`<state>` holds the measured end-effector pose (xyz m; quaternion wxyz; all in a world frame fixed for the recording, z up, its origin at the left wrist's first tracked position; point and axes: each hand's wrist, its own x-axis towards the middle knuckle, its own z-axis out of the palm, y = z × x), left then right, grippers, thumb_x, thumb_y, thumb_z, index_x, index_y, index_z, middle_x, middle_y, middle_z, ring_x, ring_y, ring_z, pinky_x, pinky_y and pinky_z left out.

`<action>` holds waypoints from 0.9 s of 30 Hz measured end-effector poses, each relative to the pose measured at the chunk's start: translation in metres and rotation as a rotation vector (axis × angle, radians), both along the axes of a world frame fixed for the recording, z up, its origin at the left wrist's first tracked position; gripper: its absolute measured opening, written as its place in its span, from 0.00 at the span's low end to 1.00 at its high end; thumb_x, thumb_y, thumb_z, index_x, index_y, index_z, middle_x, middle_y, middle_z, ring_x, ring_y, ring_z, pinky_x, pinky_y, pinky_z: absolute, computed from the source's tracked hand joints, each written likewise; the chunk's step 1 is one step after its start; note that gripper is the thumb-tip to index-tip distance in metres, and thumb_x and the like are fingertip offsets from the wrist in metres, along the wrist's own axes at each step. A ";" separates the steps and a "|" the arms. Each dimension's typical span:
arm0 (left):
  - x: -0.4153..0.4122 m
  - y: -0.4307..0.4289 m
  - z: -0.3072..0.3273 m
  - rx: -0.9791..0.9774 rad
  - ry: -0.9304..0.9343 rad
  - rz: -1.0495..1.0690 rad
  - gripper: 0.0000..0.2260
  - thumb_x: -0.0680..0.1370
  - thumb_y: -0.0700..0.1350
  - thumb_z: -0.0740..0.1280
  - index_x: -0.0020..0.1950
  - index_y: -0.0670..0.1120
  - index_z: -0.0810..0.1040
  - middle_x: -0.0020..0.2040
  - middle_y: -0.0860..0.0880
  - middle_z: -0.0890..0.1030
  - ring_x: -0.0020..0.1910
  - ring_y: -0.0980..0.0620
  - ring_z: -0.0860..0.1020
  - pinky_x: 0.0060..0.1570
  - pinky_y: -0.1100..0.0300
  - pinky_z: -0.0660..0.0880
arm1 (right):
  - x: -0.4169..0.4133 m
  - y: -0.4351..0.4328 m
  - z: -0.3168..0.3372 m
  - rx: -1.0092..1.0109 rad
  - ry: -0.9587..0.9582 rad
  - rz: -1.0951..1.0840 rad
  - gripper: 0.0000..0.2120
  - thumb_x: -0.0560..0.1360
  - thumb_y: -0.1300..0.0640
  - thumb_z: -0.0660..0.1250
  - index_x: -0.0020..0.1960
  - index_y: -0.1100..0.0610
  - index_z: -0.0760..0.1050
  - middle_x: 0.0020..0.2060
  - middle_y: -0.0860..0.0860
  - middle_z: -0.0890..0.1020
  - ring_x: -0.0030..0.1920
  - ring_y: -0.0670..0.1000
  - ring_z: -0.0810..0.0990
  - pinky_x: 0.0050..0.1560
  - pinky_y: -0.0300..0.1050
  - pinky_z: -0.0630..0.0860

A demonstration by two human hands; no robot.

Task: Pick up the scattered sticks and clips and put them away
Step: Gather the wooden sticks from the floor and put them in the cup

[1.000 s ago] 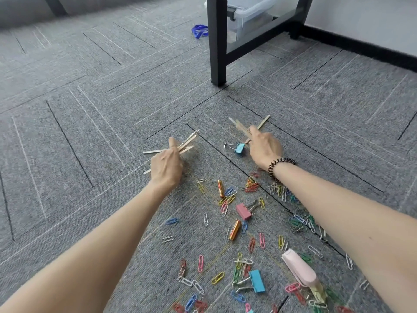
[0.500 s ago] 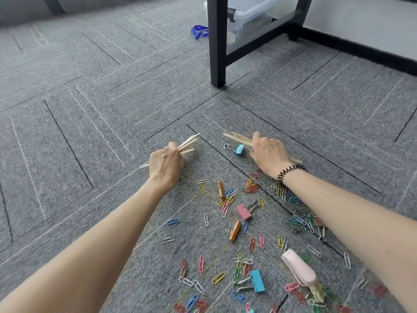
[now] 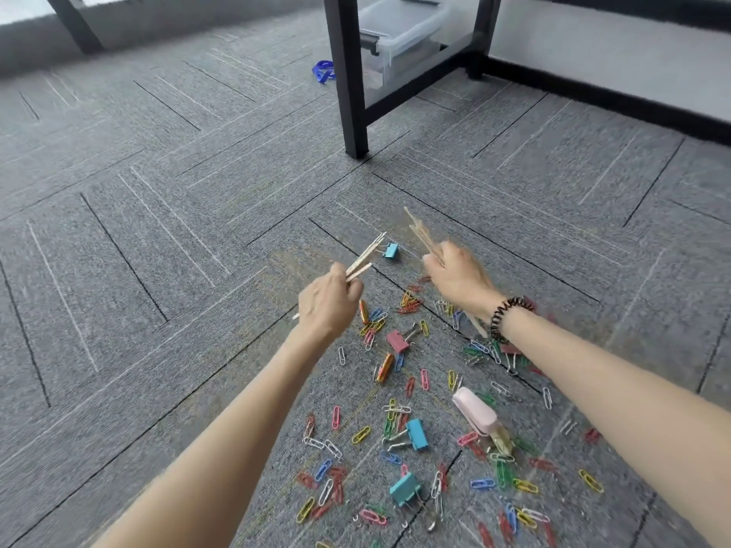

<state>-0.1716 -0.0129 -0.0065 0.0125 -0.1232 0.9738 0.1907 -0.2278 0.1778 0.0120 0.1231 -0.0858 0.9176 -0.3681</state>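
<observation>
Head view: the stick-gathering step is judged to be close to done. A bunch of sticks (image 3: 362,259) is gripped in the curled fingers of the left hand (image 3: 328,302), and a second bunch (image 3: 421,233) is gripped in the right hand (image 3: 455,278), which is blurred. Both hands are held on the near side of the black table leg (image 3: 352,92), well apart from it. A pale strip under the right wrist cannot be told as loose or held.

Next, the two bunches are probably to be joined and carried to a container. The clear plastic box (image 3: 399,29) just behind the table leg is judged a likely place. The paper clips (image 3: 395,409) are left scattered farther from the table leg than the hands, and a blue binder clip (image 3: 391,251) is seen between the hands. Fine pinching or sweeping is likely to be called for, since thin wire lies flat in the pile.

The floor is covered by grey carpet (image 3: 158,199) marked with slanting lines. A pale wall with dark skirting is seen to the right of the table leg.
</observation>
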 end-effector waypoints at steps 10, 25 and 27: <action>0.058 0.072 0.019 0.260 -0.075 -0.079 0.13 0.83 0.47 0.51 0.53 0.40 0.68 0.47 0.38 0.78 0.38 0.45 0.73 0.45 0.44 0.77 | 0.092 0.057 0.032 -0.233 -0.240 -0.028 0.18 0.80 0.49 0.59 0.35 0.56 0.73 0.30 0.51 0.72 0.32 0.49 0.68 0.35 0.42 0.65; 0.136 0.107 0.434 0.365 -0.184 -0.152 0.11 0.84 0.45 0.49 0.54 0.40 0.67 0.42 0.43 0.76 0.34 0.48 0.70 0.35 0.52 0.71 | 0.161 0.087 0.430 -0.110 -0.262 -0.213 0.21 0.79 0.40 0.55 0.35 0.53 0.69 0.25 0.47 0.69 0.24 0.48 0.65 0.25 0.37 0.60; 0.139 0.110 0.507 0.358 -0.195 -0.182 0.11 0.84 0.46 0.49 0.55 0.41 0.67 0.41 0.43 0.76 0.33 0.48 0.70 0.32 0.55 0.69 | 0.159 0.083 0.505 -0.083 -0.233 -0.212 0.22 0.80 0.41 0.54 0.34 0.53 0.68 0.24 0.46 0.67 0.23 0.46 0.64 0.23 0.37 0.59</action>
